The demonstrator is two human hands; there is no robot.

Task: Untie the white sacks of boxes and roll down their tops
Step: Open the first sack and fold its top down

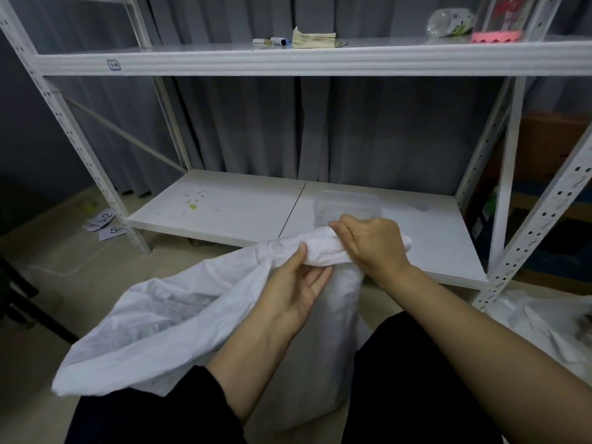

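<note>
Head view, forward-down (close)

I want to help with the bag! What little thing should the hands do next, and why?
Probably keep turning the rim outward and down. The right hand has its grip round a rolled bunch of the crinkly white woven sack at its top, and the left hand pinches the cloth beside it. Only that part looks rolled; the mouth on the left gapes loose, so that side likely comes next.

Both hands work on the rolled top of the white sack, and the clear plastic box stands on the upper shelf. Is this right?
Not quite. The head view shows the clear plastic box on the lower shelf. The rest holds: left hand and right hand work on the white sack.
</note>
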